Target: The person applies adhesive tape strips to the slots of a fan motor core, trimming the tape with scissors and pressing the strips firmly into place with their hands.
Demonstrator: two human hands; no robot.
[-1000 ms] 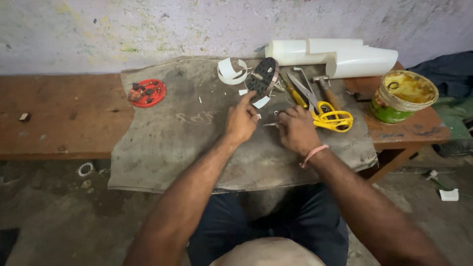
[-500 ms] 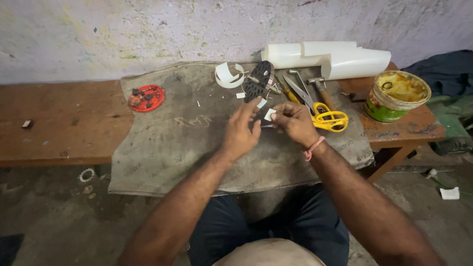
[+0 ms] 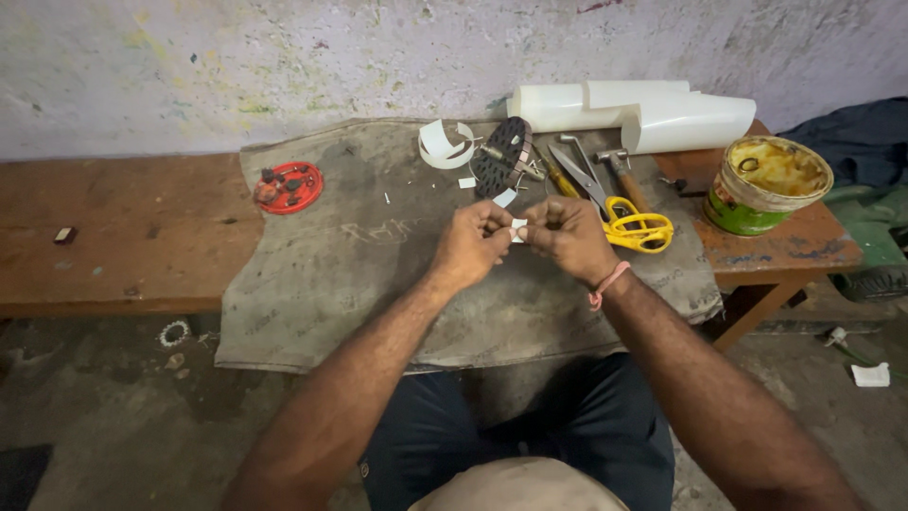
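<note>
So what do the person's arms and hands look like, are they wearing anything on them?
Both arms are bare, with no sleeves and no gloves. The left hand wears nothing that shows. The right hand has a thin pinkish-orange thread band tied round the wrist. No rings or watch can be seen on either hand.

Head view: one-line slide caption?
Both hands, left hand and right hand, pinch a small white piece above a grey cloth.
</note>
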